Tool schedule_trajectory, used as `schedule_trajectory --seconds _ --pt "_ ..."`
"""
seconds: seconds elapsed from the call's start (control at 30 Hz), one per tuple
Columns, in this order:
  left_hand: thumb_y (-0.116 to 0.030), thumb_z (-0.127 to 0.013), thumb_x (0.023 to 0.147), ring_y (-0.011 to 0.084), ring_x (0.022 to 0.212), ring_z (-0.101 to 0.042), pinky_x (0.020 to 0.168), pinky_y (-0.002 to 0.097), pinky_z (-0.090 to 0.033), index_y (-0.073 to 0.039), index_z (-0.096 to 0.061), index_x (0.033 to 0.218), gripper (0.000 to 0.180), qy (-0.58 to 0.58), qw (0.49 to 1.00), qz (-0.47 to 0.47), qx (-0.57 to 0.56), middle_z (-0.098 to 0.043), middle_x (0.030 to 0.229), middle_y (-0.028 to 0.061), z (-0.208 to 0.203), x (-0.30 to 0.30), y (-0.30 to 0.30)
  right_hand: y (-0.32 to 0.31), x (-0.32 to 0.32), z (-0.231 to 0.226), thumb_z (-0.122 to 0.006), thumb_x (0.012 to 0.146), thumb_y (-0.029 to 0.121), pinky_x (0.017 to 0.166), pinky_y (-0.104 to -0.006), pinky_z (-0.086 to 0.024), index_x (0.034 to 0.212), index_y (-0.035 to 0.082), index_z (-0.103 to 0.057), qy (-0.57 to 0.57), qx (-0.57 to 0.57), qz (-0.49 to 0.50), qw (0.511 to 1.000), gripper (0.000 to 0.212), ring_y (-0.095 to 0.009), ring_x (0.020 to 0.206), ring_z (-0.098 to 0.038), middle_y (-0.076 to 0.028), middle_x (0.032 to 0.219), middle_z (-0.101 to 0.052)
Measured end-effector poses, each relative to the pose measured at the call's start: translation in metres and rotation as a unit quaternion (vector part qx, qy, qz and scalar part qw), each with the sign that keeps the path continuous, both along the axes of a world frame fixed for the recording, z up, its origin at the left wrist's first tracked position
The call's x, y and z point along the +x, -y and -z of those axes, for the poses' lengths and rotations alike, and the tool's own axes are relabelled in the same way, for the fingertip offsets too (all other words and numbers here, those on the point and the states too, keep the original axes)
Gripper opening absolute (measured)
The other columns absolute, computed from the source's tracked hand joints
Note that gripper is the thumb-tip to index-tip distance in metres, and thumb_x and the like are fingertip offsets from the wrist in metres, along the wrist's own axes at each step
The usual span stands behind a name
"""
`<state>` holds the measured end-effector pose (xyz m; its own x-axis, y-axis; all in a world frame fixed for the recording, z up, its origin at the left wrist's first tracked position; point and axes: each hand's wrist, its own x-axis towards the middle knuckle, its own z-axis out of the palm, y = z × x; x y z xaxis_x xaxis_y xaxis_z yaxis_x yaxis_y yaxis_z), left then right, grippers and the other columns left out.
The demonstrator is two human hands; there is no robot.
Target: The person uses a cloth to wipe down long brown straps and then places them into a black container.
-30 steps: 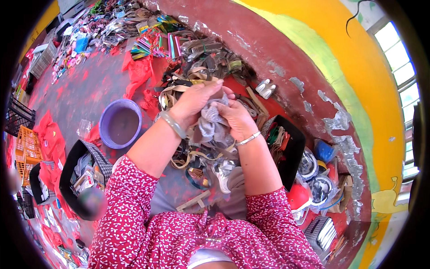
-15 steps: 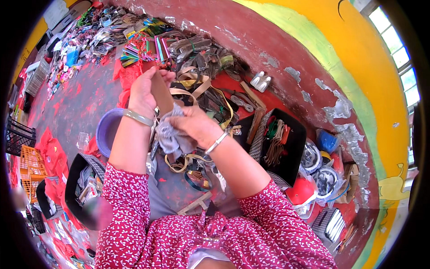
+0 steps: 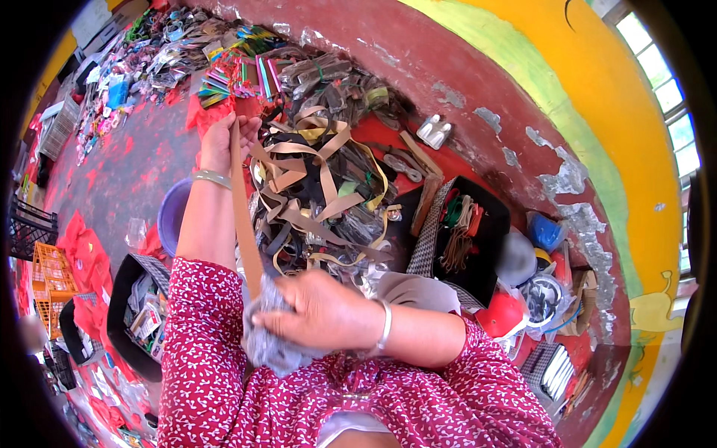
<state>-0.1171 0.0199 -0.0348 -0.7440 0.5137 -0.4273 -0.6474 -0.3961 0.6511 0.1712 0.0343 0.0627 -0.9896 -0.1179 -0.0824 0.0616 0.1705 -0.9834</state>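
A brown strap, likely a belt [image 3: 243,216], stretches taut between my two hands. Its far end is pinched in my left hand [image 3: 224,142], which is held out ahead with a bangle at the wrist. Close to my body, my right hand [image 3: 317,310] is closed round a grey cloth [image 3: 272,336] that wraps the near part of the belt. The belt's near end is hidden by the cloth and hand. Beyond my hands lies a tangled heap of tan, brown and yellow belts [image 3: 328,172].
A purple bucket [image 3: 170,216] stands left of my forearm. To the right is a black box [image 3: 478,250] of corded items, beside a red ball-like thing [image 3: 502,317]. A second black box [image 3: 123,321] and an orange crate [image 3: 54,280] stand at left. The peeling wall [image 3: 463,104] runs along the right.
My right hand has drawn the cloth down the belt toward my body, while my left hand stays out ahead. More of the belt and the heap beyond now shows.
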Motion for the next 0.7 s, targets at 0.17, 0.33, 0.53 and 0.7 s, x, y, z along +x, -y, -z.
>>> schedule_trajectory --seconds 0.17,0.33,0.53,0.7 --pt "-0.025 -0.043 0.089 0.0293 0.092 -0.057 0.083 0.0385 -0.043 -0.002 -0.053 0.079 0.027 -0.042 0.998 -0.004 0.043 -0.059 0.091 0.018 0.001 0.003 -0.005 0.001 0.009 -0.009 -0.06 0.076 0.022 0.053 -0.0362 -0.044 0.074 -0.003 -0.054 -0.062 0.046 -0.035 0.996 0.026 -0.033 0.057 -0.055 -0.021 0.059 -0.053" --pt "-0.053 -0.027 0.088 0.032 0.109 -0.047 0.093 0.0424 -0.038 0.004 -0.04 0.11 0.063 0.023 0.984 0.157 0.076 -0.042 0.121 0.0268 -0.006 0.032 -0.016 -0.033 -0.013 -0.015 -0.055 0.082 0.014 0.06 -0.0268 -0.048 0.085 -0.003 -0.06 -0.028 -0.202 0.102 0.974 0.018 -0.013 0.067 -0.06 -0.008 0.073 -0.062" --pt "-0.054 -0.036 0.085 0.0237 0.086 -0.06 0.078 0.0343 -0.048 0.003 -0.051 0.108 0.063 -0.033 0.945 0.323 0.048 -0.06 0.097 0.0137 -0.002 0.104 -0.04 -0.096 -0.068 0.066 -0.055 0.081 0.007 0.062 -0.0244 -0.047 0.092 -0.002 -0.06 0.008 -0.307 0.326 0.894 0.015 -0.012 0.069 -0.058 -0.004 0.081 -0.062" --pt "-0.037 -0.044 0.088 0.0225 0.081 -0.061 0.075 0.0341 -0.049 0.002 -0.055 0.098 0.041 0.001 0.925 0.372 0.074 -0.061 0.091 0.0136 -0.017 0.108 -0.035 -0.101 -0.075 0.079 -0.058 0.078 0.008 0.07 -0.0251 -0.045 0.09 0.0 -0.06 0.02 -0.322 0.257 0.911 0.015 -0.011 0.076 -0.057 -0.003 0.085 -0.06"
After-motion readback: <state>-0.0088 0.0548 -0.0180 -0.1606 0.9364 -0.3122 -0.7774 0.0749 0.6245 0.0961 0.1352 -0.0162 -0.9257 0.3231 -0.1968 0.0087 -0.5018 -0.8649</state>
